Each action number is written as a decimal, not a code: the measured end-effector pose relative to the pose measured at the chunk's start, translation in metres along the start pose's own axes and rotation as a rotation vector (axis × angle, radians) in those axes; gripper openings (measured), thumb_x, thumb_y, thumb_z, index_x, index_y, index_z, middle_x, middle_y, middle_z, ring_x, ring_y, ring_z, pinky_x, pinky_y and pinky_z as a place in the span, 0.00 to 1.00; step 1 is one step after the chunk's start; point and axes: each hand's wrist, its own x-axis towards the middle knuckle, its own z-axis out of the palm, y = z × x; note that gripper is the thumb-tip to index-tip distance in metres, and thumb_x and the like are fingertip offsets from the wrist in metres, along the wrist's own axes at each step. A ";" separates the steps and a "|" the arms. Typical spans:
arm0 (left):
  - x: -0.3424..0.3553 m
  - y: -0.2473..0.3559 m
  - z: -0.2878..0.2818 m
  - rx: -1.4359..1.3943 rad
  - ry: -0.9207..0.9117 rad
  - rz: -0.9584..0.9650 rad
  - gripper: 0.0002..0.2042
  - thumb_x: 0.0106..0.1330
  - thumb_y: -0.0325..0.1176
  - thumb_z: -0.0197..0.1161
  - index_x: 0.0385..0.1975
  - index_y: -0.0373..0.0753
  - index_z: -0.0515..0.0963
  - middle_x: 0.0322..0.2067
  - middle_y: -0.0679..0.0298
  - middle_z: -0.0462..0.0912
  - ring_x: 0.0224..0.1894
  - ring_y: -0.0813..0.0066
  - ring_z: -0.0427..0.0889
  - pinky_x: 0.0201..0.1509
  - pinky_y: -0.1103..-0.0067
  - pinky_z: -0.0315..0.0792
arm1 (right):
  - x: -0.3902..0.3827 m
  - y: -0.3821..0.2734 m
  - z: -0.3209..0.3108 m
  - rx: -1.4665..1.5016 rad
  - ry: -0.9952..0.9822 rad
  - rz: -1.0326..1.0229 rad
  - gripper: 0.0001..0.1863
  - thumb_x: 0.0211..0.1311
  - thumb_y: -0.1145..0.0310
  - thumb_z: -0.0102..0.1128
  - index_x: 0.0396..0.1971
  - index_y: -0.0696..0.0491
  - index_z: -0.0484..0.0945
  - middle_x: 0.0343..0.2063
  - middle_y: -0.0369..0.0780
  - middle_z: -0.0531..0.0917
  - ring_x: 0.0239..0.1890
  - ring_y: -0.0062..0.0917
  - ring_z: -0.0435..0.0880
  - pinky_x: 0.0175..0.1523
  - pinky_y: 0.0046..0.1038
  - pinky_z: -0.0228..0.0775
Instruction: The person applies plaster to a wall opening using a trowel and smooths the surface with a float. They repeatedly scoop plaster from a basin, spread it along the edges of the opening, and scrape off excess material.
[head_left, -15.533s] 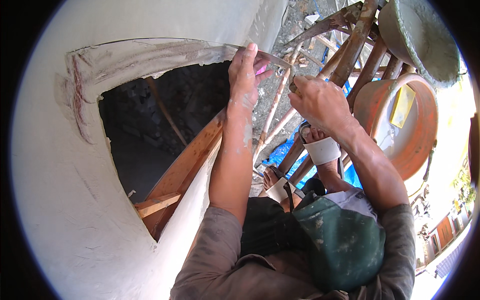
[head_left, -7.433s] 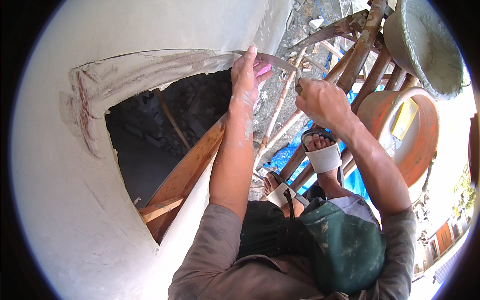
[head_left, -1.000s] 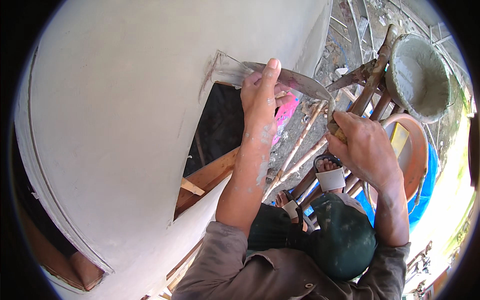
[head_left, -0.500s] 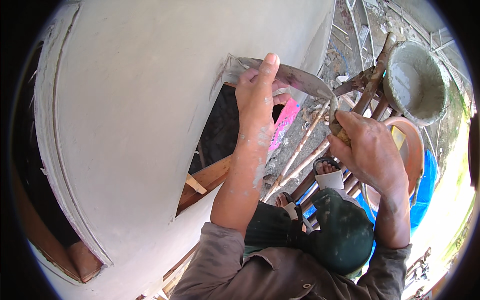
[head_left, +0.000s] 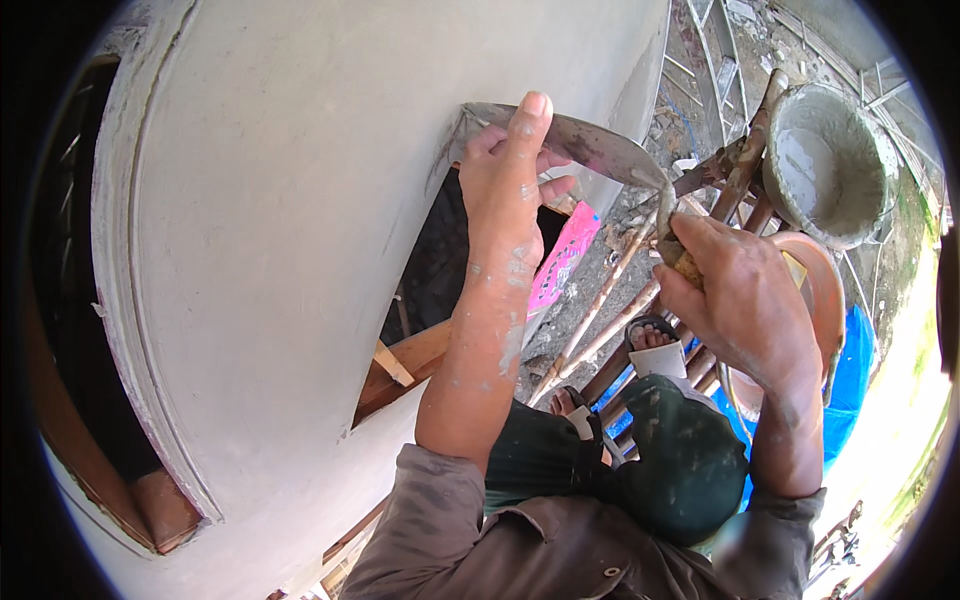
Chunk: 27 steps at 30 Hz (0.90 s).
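Note:
A trowel (head_left: 600,150) with a long grey metal blade lies across the upper corner of a window-like opening (head_left: 435,250) in a pale plastered wall (head_left: 270,230). My right hand (head_left: 745,290) is closed round its handle at the blade's right end. Near the tip, my left hand (head_left: 505,195) grips the blade, thumb over the face and fingers bent below; the fingers are partly hidden. Grey smears mark my left wrist and forearm. Wet-looking plaster edges the corner beside the tip. A pink printed sheet (head_left: 565,260) stands just right of my left wrist.
On the right, a mortar-caked bucket (head_left: 868,215) holds grey mix. An orange basin (head_left: 825,300) and blue sheeting (head_left: 850,380) are below it. Wooden poles (head_left: 620,325) cross over rubble under my sandalled feet (head_left: 652,335). A wooden frame (head_left: 425,350) lines the opening's lower part.
The wall has shifted slightly right in view at its left edge. My left hand and the blade's tip have moved a little up and left. Both hands keep their hold.

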 end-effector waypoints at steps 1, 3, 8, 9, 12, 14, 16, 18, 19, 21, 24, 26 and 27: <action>-0.001 0.001 0.000 0.011 0.007 0.010 0.26 0.62 0.53 0.64 0.41 0.33 0.70 0.33 0.60 0.74 0.35 0.67 0.80 0.36 0.71 0.78 | 0.000 0.000 0.000 0.001 0.010 -0.002 0.12 0.51 0.69 0.62 0.29 0.60 0.71 0.26 0.51 0.78 0.32 0.49 0.79 0.38 0.44 0.68; -0.003 0.003 0.001 -0.004 -0.017 0.007 0.26 0.63 0.53 0.64 0.42 0.33 0.69 0.33 0.60 0.74 0.36 0.67 0.80 0.36 0.70 0.78 | -0.003 -0.001 -0.003 0.000 0.032 0.002 0.12 0.51 0.69 0.62 0.29 0.60 0.71 0.25 0.51 0.78 0.32 0.50 0.78 0.37 0.44 0.67; -0.025 -0.023 0.006 -0.077 -0.017 -0.016 0.28 0.64 0.54 0.62 0.46 0.32 0.66 0.37 0.60 0.75 0.37 0.67 0.80 0.39 0.69 0.78 | -0.018 0.012 -0.005 0.034 -0.004 0.030 0.11 0.50 0.69 0.61 0.28 0.59 0.71 0.24 0.51 0.77 0.31 0.49 0.78 0.37 0.43 0.67; -0.022 -0.031 0.003 -0.072 -0.001 -0.007 0.28 0.64 0.54 0.63 0.47 0.33 0.66 0.37 0.60 0.75 0.37 0.67 0.80 0.40 0.70 0.77 | -0.019 0.014 -0.002 0.052 -0.011 0.040 0.11 0.50 0.69 0.61 0.28 0.59 0.71 0.24 0.50 0.76 0.30 0.49 0.78 0.36 0.42 0.67; -0.006 -0.048 0.002 -0.075 0.015 0.009 0.27 0.64 0.54 0.62 0.47 0.34 0.67 0.39 0.60 0.75 0.38 0.67 0.80 0.42 0.71 0.76 | -0.014 0.022 0.016 0.043 0.022 0.043 0.11 0.51 0.68 0.60 0.28 0.59 0.71 0.24 0.50 0.77 0.31 0.49 0.78 0.37 0.42 0.67; 0.001 -0.054 0.001 -0.093 0.006 0.003 0.26 0.65 0.54 0.61 0.47 0.36 0.68 0.38 0.60 0.76 0.37 0.68 0.80 0.43 0.72 0.75 | -0.013 0.025 0.019 0.039 0.008 0.047 0.11 0.51 0.68 0.60 0.28 0.60 0.72 0.25 0.51 0.77 0.32 0.49 0.79 0.38 0.42 0.68; 0.005 -0.063 -0.009 -0.189 0.025 0.011 0.23 0.67 0.53 0.59 0.46 0.37 0.69 0.37 0.60 0.77 0.37 0.69 0.81 0.42 0.73 0.75 | -0.014 0.030 0.024 0.037 -0.057 0.063 0.11 0.52 0.67 0.60 0.29 0.60 0.72 0.26 0.51 0.78 0.33 0.49 0.79 0.39 0.43 0.69; 0.009 -0.088 -0.021 -0.194 0.084 0.072 0.21 0.71 0.53 0.52 0.45 0.39 0.70 0.36 0.60 0.79 0.36 0.71 0.81 0.42 0.75 0.74 | -0.021 0.040 0.031 0.030 -0.171 0.096 0.12 0.52 0.67 0.60 0.29 0.60 0.72 0.27 0.52 0.79 0.34 0.49 0.80 0.40 0.43 0.69; 0.012 -0.110 -0.032 -0.206 0.133 -0.019 0.23 0.71 0.55 0.50 0.46 0.38 0.69 0.37 0.60 0.79 0.37 0.70 0.81 0.43 0.74 0.74 | -0.025 0.044 0.035 0.036 -0.203 0.113 0.12 0.52 0.67 0.60 0.29 0.60 0.72 0.27 0.52 0.79 0.34 0.49 0.80 0.40 0.43 0.69; 0.015 -0.150 -0.058 -0.223 0.245 -0.191 0.27 0.71 0.58 0.47 0.49 0.36 0.68 0.38 0.59 0.79 0.39 0.68 0.81 0.46 0.73 0.73 | -0.029 0.049 0.046 0.056 -0.270 0.130 0.13 0.52 0.66 0.60 0.30 0.60 0.73 0.28 0.52 0.79 0.35 0.49 0.80 0.41 0.43 0.70; 0.005 -0.168 -0.059 -0.053 0.195 -0.384 0.39 0.68 0.65 0.46 0.60 0.30 0.61 0.45 0.54 0.77 0.47 0.64 0.78 0.52 0.68 0.71 | -0.028 0.060 0.066 0.117 -0.088 0.160 0.13 0.54 0.66 0.60 0.29 0.61 0.72 0.26 0.52 0.78 0.34 0.50 0.79 0.40 0.43 0.69; 0.006 -0.161 -0.048 -0.016 0.019 -0.224 0.39 0.67 0.65 0.47 0.60 0.31 0.61 0.45 0.54 0.77 0.47 0.64 0.79 0.51 0.69 0.71 | -0.020 0.061 0.069 0.115 -0.060 0.128 0.13 0.54 0.65 0.59 0.29 0.61 0.71 0.25 0.52 0.77 0.33 0.50 0.78 0.39 0.43 0.68; 0.005 -0.151 -0.038 0.003 -0.068 -0.149 0.40 0.66 0.66 0.48 0.60 0.31 0.61 0.45 0.54 0.77 0.46 0.64 0.79 0.51 0.69 0.71 | -0.016 0.062 0.071 0.115 -0.050 0.116 0.13 0.55 0.65 0.59 0.28 0.61 0.70 0.25 0.52 0.76 0.33 0.51 0.78 0.39 0.44 0.68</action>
